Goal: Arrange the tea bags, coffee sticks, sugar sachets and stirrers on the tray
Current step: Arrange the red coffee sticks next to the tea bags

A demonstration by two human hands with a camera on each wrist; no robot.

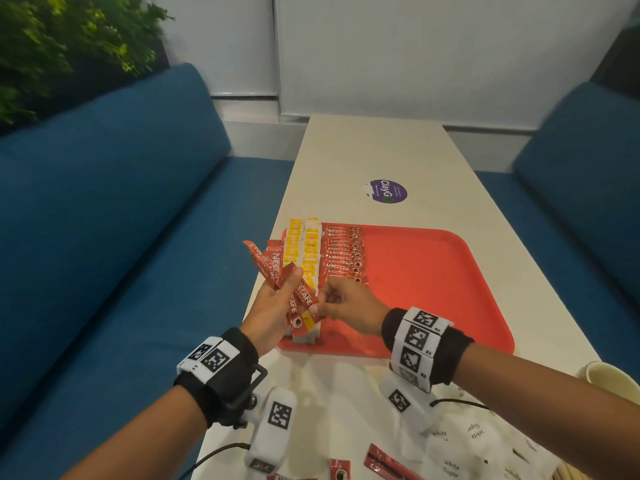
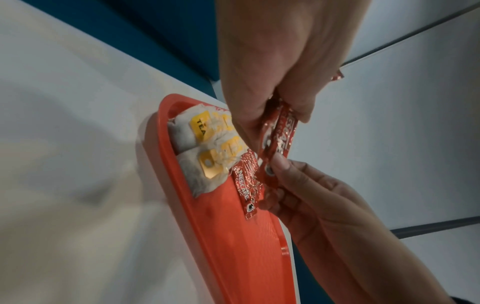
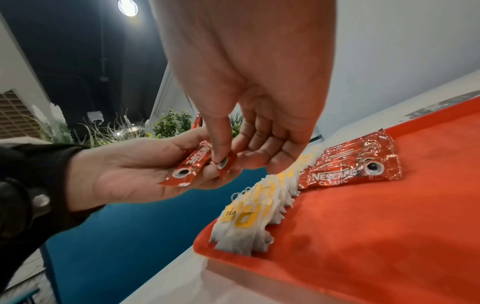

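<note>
A red tray lies on the white table. Along its left side stand two rows of tea bags with yellow tags, and beside them a column of red coffee sticks. My left hand grips a fan of several red coffee sticks above the tray's left edge. My right hand pinches the lower end of one of those sticks between thumb and forefinger. In the left wrist view the held sticks hang just over the tea bags.
Loose coffee sticks and white sugar sachets lie on the table near me. A paper cup stands at the right edge. A round purple sticker is beyond the tray. Blue benches flank the table.
</note>
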